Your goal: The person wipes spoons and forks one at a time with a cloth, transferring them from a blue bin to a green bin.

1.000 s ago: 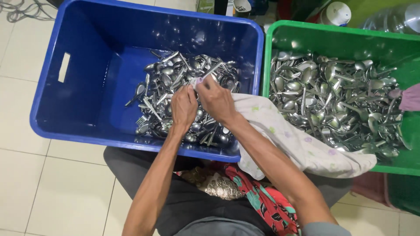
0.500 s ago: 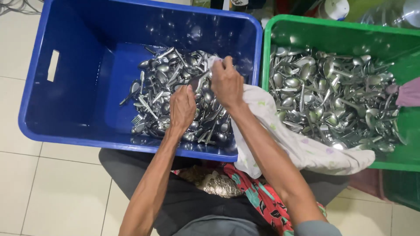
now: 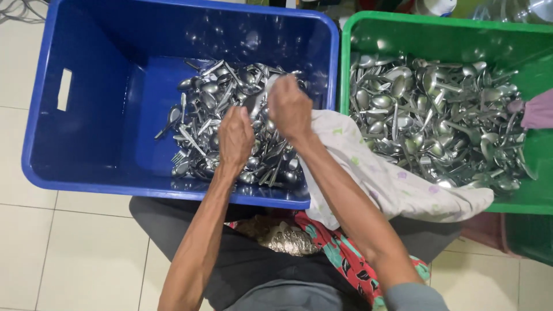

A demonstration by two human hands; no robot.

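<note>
Since half a second ago: right hand (image 3: pixel 291 108) lifted and slid toward the far side of the cutlery pile (image 3: pixel 230 115), left hand (image 3: pixel 235 138) barely shifted.

Nearest: dark lap with a red, floral-patterned cloth (image 3: pixel 345 259) across it, on pale floor tiles (image 3: pixel 75 253). Just beyond, a white cloth (image 3: pixel 391 184) draped over the near rims where the two crates meet, passing under the right forearm.

Next out, left hand resting knuckles-up on the near part of the steel spoons and forks, fingers curled down into them; impossible to tell whether any single piece is gripped. Slightly farther, right hand raised just above the pile, fingers bunched and closed, a spoon (image 3: pixel 253 103) sticking out to the left from beneath them and an edge of white cloth showing at the fingertips; exact grip hidden by the back of the hand.

Pile confined to the right half of the blue crate (image 3: pixel 86 150), left half bare. Alongside on the right, green crate (image 3: pixel 518 201) heaped with more spoons (image 3: pixel 438 121); pink cloth (image 3: pixel 538 109) at its right edge.
</note>
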